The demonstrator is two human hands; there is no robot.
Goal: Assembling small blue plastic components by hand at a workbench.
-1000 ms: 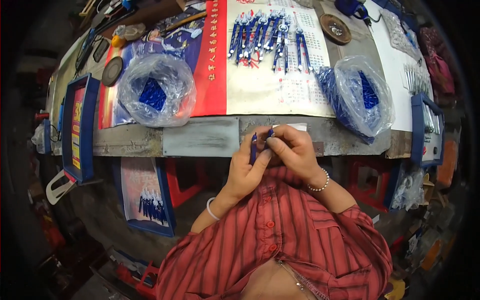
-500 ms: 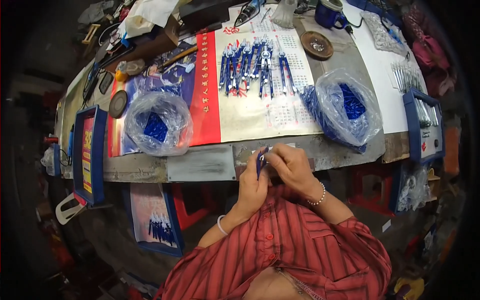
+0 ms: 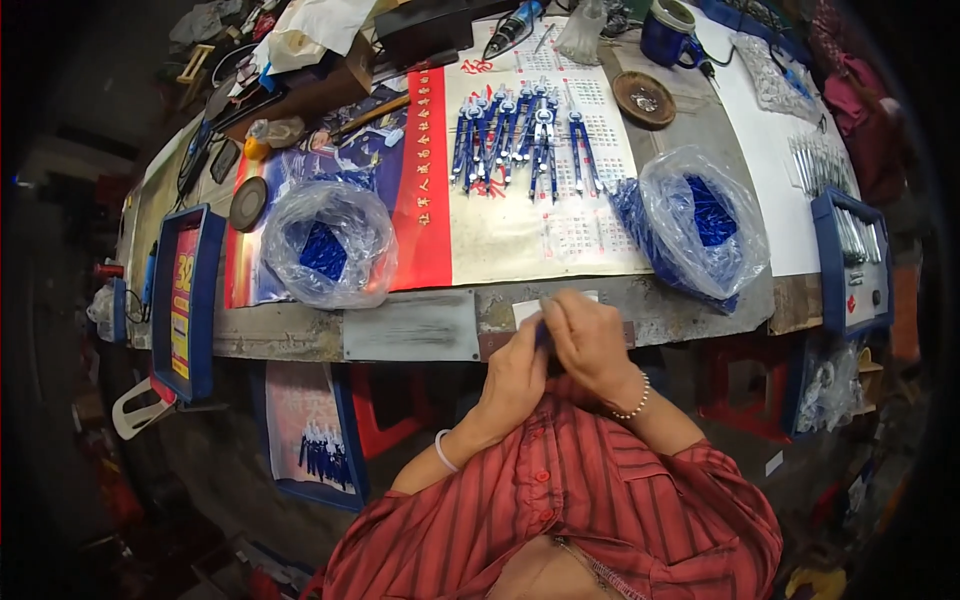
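My left hand (image 3: 514, 379) and my right hand (image 3: 592, 345) meet over the table's front edge. Their fingers are closed around a small dark blue part (image 3: 541, 333), mostly hidden by the fingers; it resembles a leg of a drawing compass. Beyond them, several blue-and-silver drawing compasses (image 3: 511, 132) lie in a group on a printed calendar sheet (image 3: 490, 245). To the left stands an open clear plastic bag (image 3: 368, 235) with blue parts inside. A second clear bag (image 3: 655, 185), also holding blue parts, leans open to the right.
A round brown dish (image 3: 643, 99) and a blue mug (image 3: 668, 36) stand at the back right. Blue trays (image 3: 207, 325) flank the table; a lower blue tray (image 3: 358, 440) holds more compasses. A grey metal plate (image 3: 410, 327) lies along the front edge.
The blue part, plainer to see earlier, is now mostly covered by my fingers. My right hand has closed in over my left. The whole view has shifted slightly.
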